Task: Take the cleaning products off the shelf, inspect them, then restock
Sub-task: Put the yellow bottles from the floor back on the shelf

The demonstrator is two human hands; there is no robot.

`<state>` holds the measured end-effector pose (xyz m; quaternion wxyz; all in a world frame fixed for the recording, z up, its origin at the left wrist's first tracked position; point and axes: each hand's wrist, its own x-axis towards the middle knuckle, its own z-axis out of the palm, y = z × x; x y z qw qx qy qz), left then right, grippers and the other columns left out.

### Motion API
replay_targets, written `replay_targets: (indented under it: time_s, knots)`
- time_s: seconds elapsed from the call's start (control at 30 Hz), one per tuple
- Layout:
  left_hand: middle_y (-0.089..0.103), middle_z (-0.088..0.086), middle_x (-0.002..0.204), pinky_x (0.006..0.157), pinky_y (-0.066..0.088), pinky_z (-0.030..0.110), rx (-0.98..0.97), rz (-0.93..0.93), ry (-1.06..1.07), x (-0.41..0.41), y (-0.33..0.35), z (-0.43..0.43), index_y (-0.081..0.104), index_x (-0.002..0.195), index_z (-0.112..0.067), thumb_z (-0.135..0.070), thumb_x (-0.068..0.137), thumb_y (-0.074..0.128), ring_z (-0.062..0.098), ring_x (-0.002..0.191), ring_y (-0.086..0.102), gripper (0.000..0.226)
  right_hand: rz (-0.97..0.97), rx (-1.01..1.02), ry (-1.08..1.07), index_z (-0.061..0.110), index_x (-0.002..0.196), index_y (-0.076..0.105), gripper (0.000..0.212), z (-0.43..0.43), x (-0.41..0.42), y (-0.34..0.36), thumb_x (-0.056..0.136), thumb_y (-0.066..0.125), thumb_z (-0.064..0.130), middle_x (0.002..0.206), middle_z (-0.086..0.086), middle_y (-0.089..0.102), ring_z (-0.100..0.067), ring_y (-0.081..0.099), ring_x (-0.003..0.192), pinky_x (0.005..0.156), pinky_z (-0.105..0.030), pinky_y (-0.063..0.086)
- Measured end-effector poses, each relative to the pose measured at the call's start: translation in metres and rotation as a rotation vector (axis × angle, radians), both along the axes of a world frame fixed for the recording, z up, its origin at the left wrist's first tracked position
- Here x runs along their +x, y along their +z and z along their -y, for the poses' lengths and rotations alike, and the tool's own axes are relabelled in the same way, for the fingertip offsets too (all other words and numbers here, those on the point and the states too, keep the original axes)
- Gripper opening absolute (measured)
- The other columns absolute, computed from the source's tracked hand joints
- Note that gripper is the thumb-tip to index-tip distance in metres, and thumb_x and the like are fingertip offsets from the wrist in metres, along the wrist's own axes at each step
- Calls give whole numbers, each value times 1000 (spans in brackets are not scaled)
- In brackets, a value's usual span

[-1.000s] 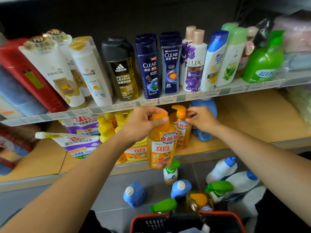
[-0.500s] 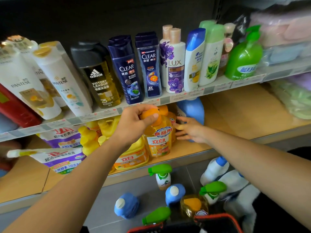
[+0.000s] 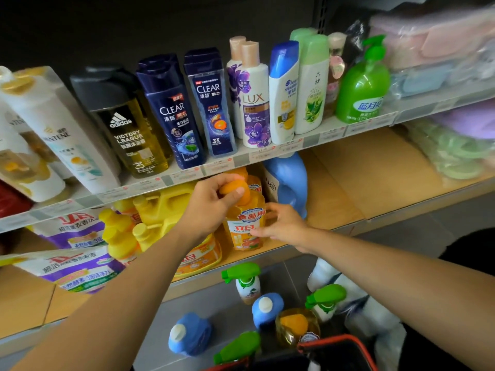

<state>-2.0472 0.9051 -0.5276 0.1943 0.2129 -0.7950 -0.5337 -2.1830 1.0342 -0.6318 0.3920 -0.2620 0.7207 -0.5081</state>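
An orange dish-soap bottle (image 3: 245, 226) with an orange pump cap stands upright on the wooden lower shelf (image 3: 375, 183). My left hand (image 3: 211, 204) grips its pump cap from above. My right hand (image 3: 281, 223) touches the bottle's right side with fingers spread along the label. A second orange bottle (image 3: 253, 183) stands right behind it, mostly hidden. A blue detergent jug (image 3: 290, 180) is just to the right, and yellow jugs (image 3: 160, 210) are to the left.
Shampoo and body-wash bottles (image 3: 171, 111) line the upper shelf, ending with a green pump bottle (image 3: 363, 84). On the floor below stand blue bottles (image 3: 190, 333), green-trigger spray bottles (image 3: 245, 282), white bottles (image 3: 321, 274) and an orange-capped bottle (image 3: 296, 325). A red-rimmed basket (image 3: 348, 344) sits at the bottom edge.
My left hand has carried the orange bottle from in front of the shelf onto the lower shelf and set it upright. My right hand moved from the rear bottle's cap to this bottle's side.
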Motion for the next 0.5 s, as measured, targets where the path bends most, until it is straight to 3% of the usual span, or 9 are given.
replay_targets:
  time_s: [0.1, 0.2, 0.27, 0.4, 0.5]
  knots:
    - [68, 1, 120, 93, 57, 36, -111, 141, -6, 1, -7, 8, 62, 131, -18, -20, 96, 68, 16, 110, 65, 35, -106, 47, -43, 14, 139, 51, 77, 5, -3, -8, 72, 90, 14, 126, -2, 65, -23, 62, 119, 97, -42, 55]
    - [65, -2, 115, 84, 55, 28, -359, 320, -60, 5, -15, 17, 57, 136, -20, -22, 88, 79, 15, 101, 65, 52, -140, 88, -2, 18, 158, 20, 115, 15, -5, -8, 69, 92, 14, 149, -2, 47, -23, 45, 139, 109, -38, 44]
    - [63, -2, 114, 82, 51, 27, -548, 359, -37, 8, -17, 24, 58, 134, -21, -21, 86, 80, 18, 102, 63, 53, -109, 35, 65, 26, 160, 9, 126, 23, -8, -5, 67, 93, 11, 156, 2, 39, -20, 39, 143, 115, -45, 39]
    - [62, 3, 121, 91, 47, 31, -828, 338, 10, 16, -16, 35, 63, 134, -21, -29, 84, 81, 23, 111, 57, 53, -56, 11, 101, 37, 158, 9, 130, 32, -14, -4, 65, 93, 7, 152, 7, 44, -20, 43, 139, 106, -56, 47]
    - [68, 4, 118, 88, 51, 40, -963, 361, 51, 26, -24, 35, 58, 139, -22, -47, 79, 82, 27, 108, 59, 70, -44, -14, 98, 39, 158, 14, 127, 36, -15, -10, 64, 93, 5, 150, 9, 48, -18, 46, 137, 106, -55, 47]
